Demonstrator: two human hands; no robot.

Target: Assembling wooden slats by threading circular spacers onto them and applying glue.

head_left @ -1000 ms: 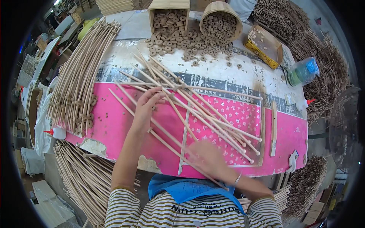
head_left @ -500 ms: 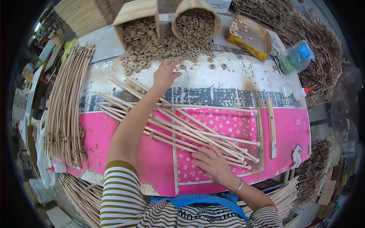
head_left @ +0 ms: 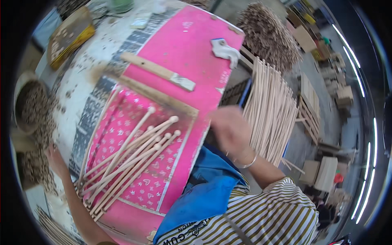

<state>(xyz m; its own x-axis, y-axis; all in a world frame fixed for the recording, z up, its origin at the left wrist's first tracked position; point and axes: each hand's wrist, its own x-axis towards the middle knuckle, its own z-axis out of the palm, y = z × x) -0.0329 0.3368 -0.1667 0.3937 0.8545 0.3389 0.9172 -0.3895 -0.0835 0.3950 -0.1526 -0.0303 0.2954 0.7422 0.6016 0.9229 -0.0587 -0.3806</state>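
My left hand (head_left: 57, 162) lies at the edge of a heap of small wooden rings (head_left: 47, 132) on the far left. Its fingertips touch or hover by the rings, and I cannot make out whether they hold one. Motion smears my right hand (head_left: 232, 131), which is over the table's right edge, close to a bundle of plain wooden sticks (head_left: 272, 107); its fingers cannot be told apart. Between my hands, several ball-ended wooden sticks (head_left: 129, 150) lie loosely fanned on a pink patterned sheet (head_left: 149, 195), untouched by either hand.
A wooden strip (head_left: 153, 69) and a white tool-like piece (head_left: 225, 53) lie on the pink tabletop. At the upper left stands a yellow-sided tray (head_left: 77, 43) with small pale balls. A tall brown stick pile (head_left: 267, 34) stands beyond the table.
The view has swung to the right. My right hand has left the ball-ended sticks and moved rightward past the table edge. My left hand is still beside the ring heap.
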